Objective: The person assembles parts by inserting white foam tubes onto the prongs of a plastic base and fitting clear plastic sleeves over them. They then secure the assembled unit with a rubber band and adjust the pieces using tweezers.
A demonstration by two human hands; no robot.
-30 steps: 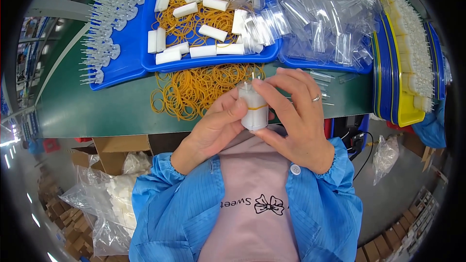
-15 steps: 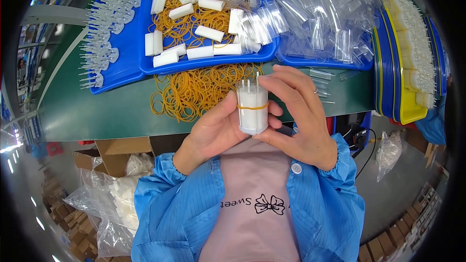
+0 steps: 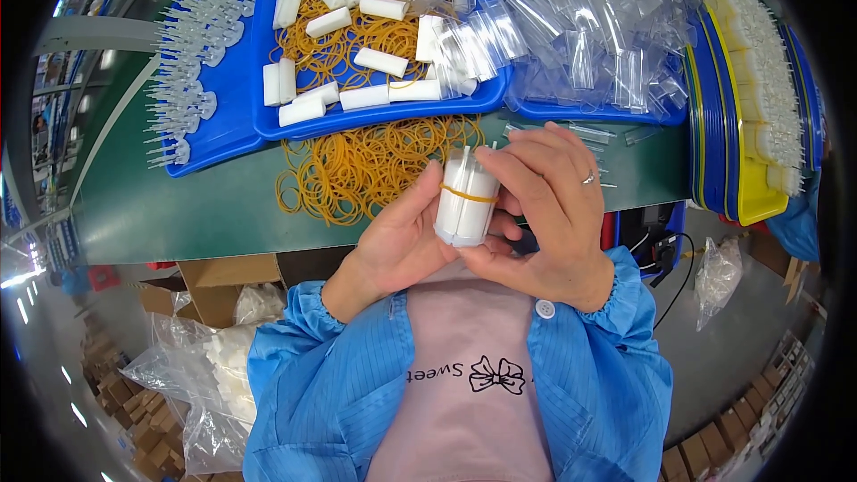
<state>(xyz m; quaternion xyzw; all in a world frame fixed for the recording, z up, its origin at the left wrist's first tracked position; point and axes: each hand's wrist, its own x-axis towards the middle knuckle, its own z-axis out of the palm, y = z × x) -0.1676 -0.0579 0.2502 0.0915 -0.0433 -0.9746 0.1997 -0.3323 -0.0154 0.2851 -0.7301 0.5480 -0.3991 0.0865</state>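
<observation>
Between both hands, just past the table's near edge, is a bundle of white blocks (image 3: 465,214) with an orange rubber band round its middle. Thin clear prongs stick out of its top, and its bottom looks translucent. My left hand (image 3: 393,236) cups it from the left with the thumb along its side. My right hand (image 3: 558,214) grips it from the right, thumb at the lower end and index finger near the prongs. Some right fingers are hidden behind the bundle. A loose heap of orange rubber bands (image 3: 357,174) lies on the table beyond my left hand.
A blue tray (image 3: 384,114) holds white blocks and rubber bands. Clear plastic sleeves (image 3: 589,45) fill another at the far right. Clear pronged parts (image 3: 201,54) line a blue tray at left. Stacked trays (image 3: 736,116) stand at right; a cardboard box (image 3: 228,277) sits below the table.
The bundle now leans a little, its pronged top shifted to the right. My right fingers have moved slightly over its top, and both hands keep their hold.
</observation>
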